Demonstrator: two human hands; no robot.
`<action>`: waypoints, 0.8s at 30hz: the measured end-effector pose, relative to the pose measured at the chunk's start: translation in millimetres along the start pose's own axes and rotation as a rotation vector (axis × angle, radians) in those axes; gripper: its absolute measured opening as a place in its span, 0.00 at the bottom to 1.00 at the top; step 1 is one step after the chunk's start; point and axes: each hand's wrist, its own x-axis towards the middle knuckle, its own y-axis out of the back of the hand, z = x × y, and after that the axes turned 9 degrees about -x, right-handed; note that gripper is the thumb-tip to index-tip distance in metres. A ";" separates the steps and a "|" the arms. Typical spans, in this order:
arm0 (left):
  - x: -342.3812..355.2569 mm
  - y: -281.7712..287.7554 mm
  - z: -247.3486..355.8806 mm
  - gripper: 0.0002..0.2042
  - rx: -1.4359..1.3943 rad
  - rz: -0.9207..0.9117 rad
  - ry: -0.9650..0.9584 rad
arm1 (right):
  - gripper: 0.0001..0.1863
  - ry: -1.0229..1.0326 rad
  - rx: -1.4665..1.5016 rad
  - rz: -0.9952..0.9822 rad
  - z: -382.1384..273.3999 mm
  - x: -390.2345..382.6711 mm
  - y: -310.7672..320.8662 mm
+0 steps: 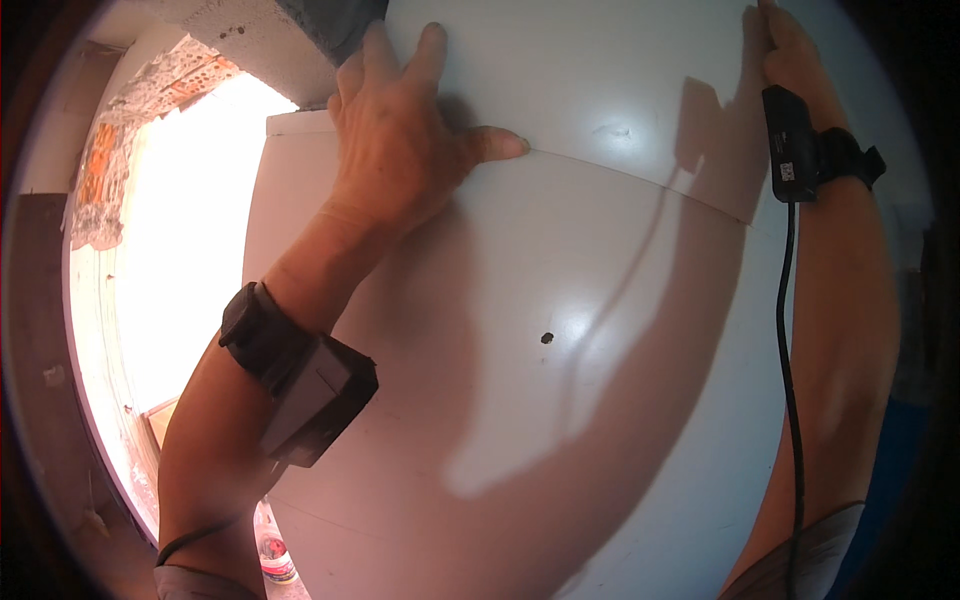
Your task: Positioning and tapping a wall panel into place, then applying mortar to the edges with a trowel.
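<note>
A white panel (560, 70) with a smooth, slightly shiny face fills the upper middle. Below it lies a second white panel (600, 260), and a thin seam runs between the two. My left hand (395, 140) rests near the upper panel's left edge, fingers spread and thumb stretched along the seam. At the upper right, my right hand (790, 50) is against the panel's right edge. Its fingers are mostly hidden or cut off by the frame. A small dark hole (547, 338) shows in the lower panel. Both arms cast broad shadows across the panels.
Bright light comes through an opening (190, 220) at the left, edged with broken brick (140, 130). A grey concrete piece (250, 45) sits at the top left. Black devices (320, 400) are strapped to both wrists; a cable (787, 350) hangs along my right forearm. A tub (277, 560) stands low at the left.
</note>
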 end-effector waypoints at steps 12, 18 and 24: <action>-2.4 9.0 6.0 0.51 -0.064 -0.105 0.054 | 0.17 0.085 -0.249 -0.127 -76.6 -51.0 30.5; -2.7 3.9 14.9 0.51 -0.088 -0.055 0.023 | 0.36 0.412 -0.395 0.026 59.3 32.0 4.3; -7.7 9.1 10.1 0.49 -0.131 -0.107 0.025 | 0.36 0.380 -0.433 -0.006 8.7 0.4 -6.9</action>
